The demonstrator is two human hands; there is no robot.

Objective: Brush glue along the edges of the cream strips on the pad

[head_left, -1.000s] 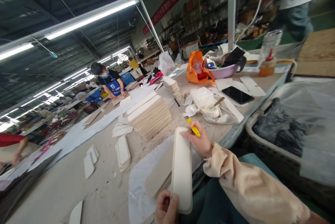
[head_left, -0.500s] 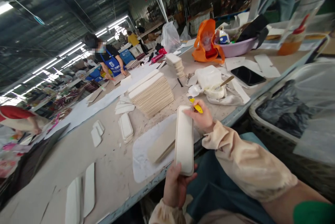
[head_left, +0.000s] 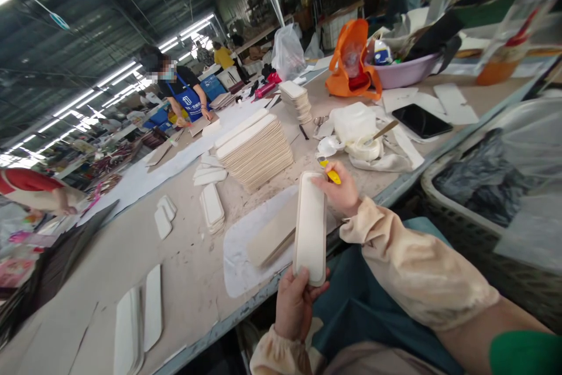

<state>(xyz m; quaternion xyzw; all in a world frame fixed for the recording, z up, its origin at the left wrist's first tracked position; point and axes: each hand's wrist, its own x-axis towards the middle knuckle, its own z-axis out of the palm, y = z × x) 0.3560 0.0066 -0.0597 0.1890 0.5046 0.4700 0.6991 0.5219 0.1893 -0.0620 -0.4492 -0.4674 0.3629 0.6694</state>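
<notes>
A long pale panel with rounded corners [head_left: 310,229] is held upright over the table's front edge. My left hand [head_left: 295,303] is closed on its lower end, thumb on the front face. At the upper right corner, my right hand [head_left: 342,191] pinches the panel's edge while a yellow utility knife [head_left: 330,171] sits in the same hand. Behind the panel, beige boards [head_left: 270,234] lie on a white sheet [head_left: 235,272]. A tall stack of similar panels [head_left: 257,155] stands farther back, with a small pile of narrower pieces [head_left: 212,206] to its left.
Long white strips [head_left: 128,328] lie at the table's front left. To the right are a tub of white paste [head_left: 366,150], a black phone [head_left: 421,121], an orange bag [head_left: 351,65] and a purple basin [head_left: 406,75]. A lined basket [head_left: 465,211] stands beside the table. A co-worker [head_left: 187,91] works across it.
The view has shifted slightly. Both hands still hold the panel in nearly the same pose, and the knife stays in my right hand.
</notes>
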